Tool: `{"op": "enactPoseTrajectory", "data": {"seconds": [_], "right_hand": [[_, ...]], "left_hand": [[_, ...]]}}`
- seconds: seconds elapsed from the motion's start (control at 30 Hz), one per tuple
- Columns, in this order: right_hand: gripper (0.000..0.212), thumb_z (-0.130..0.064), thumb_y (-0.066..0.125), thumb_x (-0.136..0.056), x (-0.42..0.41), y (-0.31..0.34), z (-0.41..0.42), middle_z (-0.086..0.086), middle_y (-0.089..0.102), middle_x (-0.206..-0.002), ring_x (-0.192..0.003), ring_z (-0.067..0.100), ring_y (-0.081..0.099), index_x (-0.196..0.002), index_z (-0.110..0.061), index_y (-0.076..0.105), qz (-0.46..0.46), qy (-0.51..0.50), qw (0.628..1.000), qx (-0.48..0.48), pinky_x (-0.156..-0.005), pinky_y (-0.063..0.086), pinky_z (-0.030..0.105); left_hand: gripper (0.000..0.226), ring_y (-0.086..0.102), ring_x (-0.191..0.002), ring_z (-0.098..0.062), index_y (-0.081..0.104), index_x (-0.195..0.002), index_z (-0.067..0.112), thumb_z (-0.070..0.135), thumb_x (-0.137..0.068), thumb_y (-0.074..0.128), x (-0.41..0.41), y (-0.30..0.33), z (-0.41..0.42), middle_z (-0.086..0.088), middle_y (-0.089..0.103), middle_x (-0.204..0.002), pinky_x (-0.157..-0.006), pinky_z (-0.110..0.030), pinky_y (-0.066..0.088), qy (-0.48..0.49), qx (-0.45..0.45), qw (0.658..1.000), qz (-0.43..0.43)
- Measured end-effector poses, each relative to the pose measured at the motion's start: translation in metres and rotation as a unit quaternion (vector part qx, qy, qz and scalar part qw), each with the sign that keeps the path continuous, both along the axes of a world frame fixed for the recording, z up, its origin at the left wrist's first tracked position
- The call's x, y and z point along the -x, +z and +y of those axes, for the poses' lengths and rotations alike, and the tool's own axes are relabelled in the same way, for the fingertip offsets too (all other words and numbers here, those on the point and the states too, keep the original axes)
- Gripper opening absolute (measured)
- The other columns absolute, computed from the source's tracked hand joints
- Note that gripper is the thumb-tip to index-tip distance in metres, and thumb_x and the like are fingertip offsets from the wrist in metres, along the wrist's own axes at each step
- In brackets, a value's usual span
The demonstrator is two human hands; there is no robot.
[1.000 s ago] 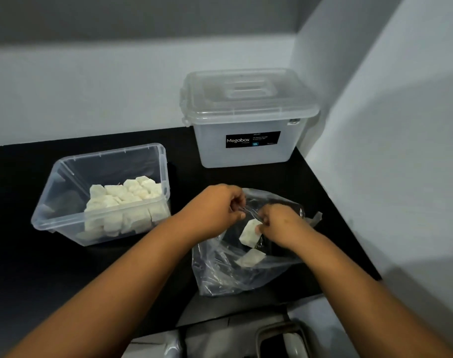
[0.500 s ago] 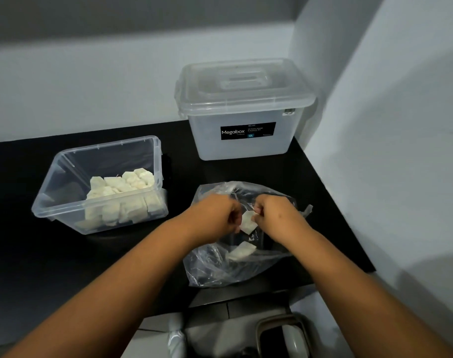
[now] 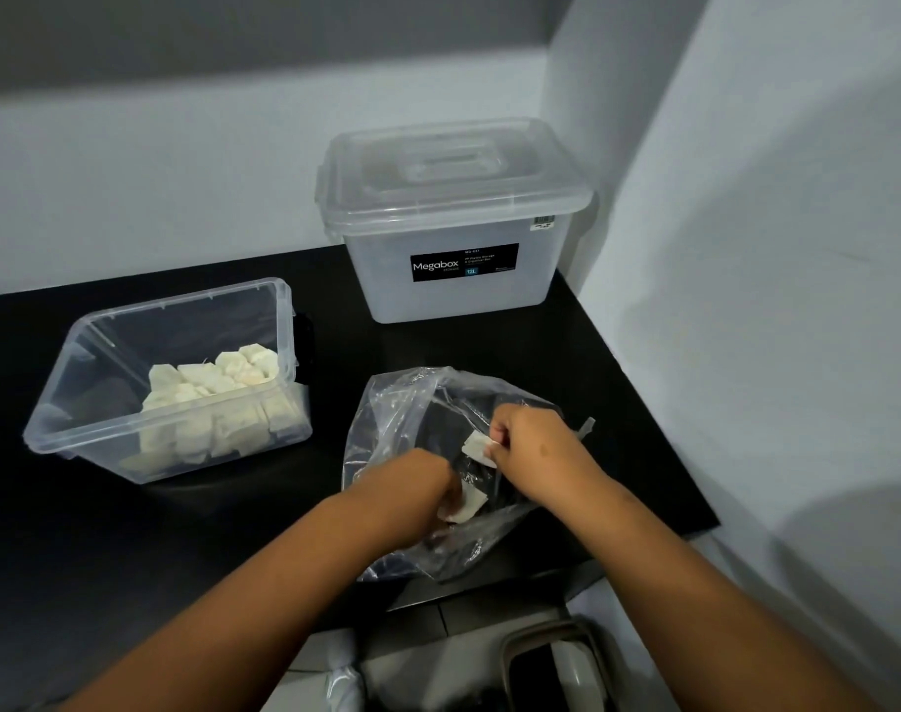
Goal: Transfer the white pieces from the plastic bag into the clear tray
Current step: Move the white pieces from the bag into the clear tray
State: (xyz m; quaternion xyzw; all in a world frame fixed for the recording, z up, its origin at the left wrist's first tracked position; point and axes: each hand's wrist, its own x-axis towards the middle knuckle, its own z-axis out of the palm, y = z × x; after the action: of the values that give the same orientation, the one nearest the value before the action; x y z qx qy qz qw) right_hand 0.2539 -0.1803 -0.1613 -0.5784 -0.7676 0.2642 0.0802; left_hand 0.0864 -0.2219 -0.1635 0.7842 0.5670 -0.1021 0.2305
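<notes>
A clear plastic bag (image 3: 397, 418) lies crumpled on the black counter in front of me. My right hand (image 3: 536, 444) pinches one white piece (image 3: 476, 447) above the bag's opening. My left hand (image 3: 412, 485) is pushed into the bag lower down, fingers closed on a second white piece (image 3: 466, 506). To the left stands the clear tray (image 3: 78, 403), holding several white pieces (image 3: 217, 382) heaped in its right half.
A lidded translucent storage box (image 3: 453, 218) labelled Megabox stands at the back against the wall corner. The black counter (image 3: 130, 531) ends just below the bag, with a grey bin (image 3: 551, 665) beneath. A white wall closes the right side.
My left hand has dropped from the bag's mouth down into the bag onto the lower piece. My right hand still holds the upper piece, now further right.
</notes>
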Motion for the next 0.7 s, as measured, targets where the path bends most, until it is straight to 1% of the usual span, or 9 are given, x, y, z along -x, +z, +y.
{"op": "enactPoseTrajectory", "data": {"seconds": [0.07,0.17,0.27,0.33,0.43,0.5,0.6,0.63,0.7], "right_hand": [[0.005,-0.021,0.055,-0.092,0.001,0.001,-0.001,0.000,0.055,-0.083,-0.077,0.016,0.050,-0.088,-0.018,0.053,-0.001,0.001,1.000,0.001,-0.068,0.037,0.027],[0.009,-0.021,0.057,-0.093,0.006,0.006,0.001,0.000,0.055,-0.082,-0.077,0.017,0.053,-0.087,-0.019,0.051,-0.015,0.006,1.000,0.010,-0.067,0.039,0.027],[0.012,-0.024,0.057,-0.095,0.011,0.013,0.002,0.000,0.056,-0.082,-0.076,0.017,0.055,-0.087,-0.019,0.050,-0.035,0.012,0.999,0.024,-0.066,0.041,0.027],[0.008,-0.023,0.056,-0.095,0.012,0.017,0.002,0.000,0.054,-0.084,-0.079,0.017,0.052,-0.090,-0.017,0.052,-0.024,0.017,1.000,0.012,-0.069,0.040,0.028],[0.008,-0.020,0.054,-0.094,0.012,0.025,0.000,0.000,0.054,-0.085,-0.079,0.016,0.050,-0.094,-0.014,0.058,-0.011,0.021,1.000,-0.018,-0.070,0.038,0.027],[0.009,-0.020,0.055,-0.094,0.016,0.038,0.003,0.001,0.057,-0.086,-0.080,0.017,0.053,-0.096,-0.012,0.060,-0.004,0.022,1.000,-0.019,-0.071,0.042,0.028],[0.010,-0.023,0.058,-0.095,0.025,0.064,0.006,0.002,0.064,-0.091,-0.084,0.019,0.063,-0.096,-0.014,0.062,-0.009,0.021,1.000,-0.003,-0.080,0.054,0.036],[0.009,-0.024,0.059,-0.095,0.029,0.072,0.006,0.003,0.065,-0.092,-0.085,0.019,0.064,-0.095,-0.015,0.062,-0.007,0.024,1.000,-0.011,-0.081,0.055,0.037],[0.008,-0.024,0.060,-0.094,0.037,0.084,0.007,0.001,0.065,-0.091,-0.084,0.018,0.063,-0.093,-0.017,0.062,0.007,0.029,0.999,-0.045,-0.077,0.053,0.033]], "left_hand": [[0.025,0.065,-0.098,-0.019,0.069,-0.111,0.024,0.019,-0.087,0.066,-0.001,-0.002,-0.001,0.000,0.068,-0.109,-0.086,-0.029,0.052,0.008,-0.001,1.000,-0.010],[0.024,0.065,-0.097,-0.020,0.069,-0.112,0.020,0.019,-0.089,0.064,-0.003,0.001,0.001,-0.002,0.069,-0.107,-0.085,-0.030,0.053,0.017,0.005,1.000,-0.023],[0.019,0.065,-0.092,-0.022,0.069,-0.107,0.017,0.020,-0.090,0.062,-0.001,0.007,0.004,-0.006,0.068,-0.101,-0.081,-0.032,0.053,0.019,0.003,0.999,-0.028],[0.018,0.065,-0.093,-0.021,0.069,-0.106,0.017,0.017,-0.090,0.059,0.002,0.012,0.006,-0.006,0.068,-0.100,-0.082,-0.033,0.053,0.021,-0.011,0.999,-0.035],[0.025,0.064,-0.094,-0.017,0.068,-0.111,0.020,0.015,-0.090,0.056,0.008,0.023,0.011,-0.003,0.067,-0.105,-0.085,-0.035,0.054,0.031,-0.032,0.997,-0.060],[0.024,0.062,-0.091,-0.014,0.067,-0.111,0.022,0.017,-0.091,0.057,0.014,0.037,0.013,0.000,0.067,-0.104,-0.083,-0.032,0.053,0.035,-0.051,0.995,-0.074],[0.022,0.062,-0.089,-0.013,0.067,-0.110,0.023,0.019,-0.090,0.059,0.026,0.062,0.016,0.002,0.067,-0.101,-0.083,-0.031,0.053,0.035,-0.089,0.992,-0.082],[0.022,0.061,-0.088,-0.012,0.066,-0.111,0.022,0.019,-0.090,0.061,0.032,0.071,0.017,0.003,0.066,-0.100,-0.082,-0.029,0.052,0.037,-0.105,0.990,-0.084],[0.026,0.061,-0.087,-0.011,0.064,-0.112,0.021,0.018,-0.087,0.066,0.045,0.089,0.017,0.003,0.065,-0.097,-0.081,-0.028,0.052,0.055,-0.133,0.985,-0.097]]}}
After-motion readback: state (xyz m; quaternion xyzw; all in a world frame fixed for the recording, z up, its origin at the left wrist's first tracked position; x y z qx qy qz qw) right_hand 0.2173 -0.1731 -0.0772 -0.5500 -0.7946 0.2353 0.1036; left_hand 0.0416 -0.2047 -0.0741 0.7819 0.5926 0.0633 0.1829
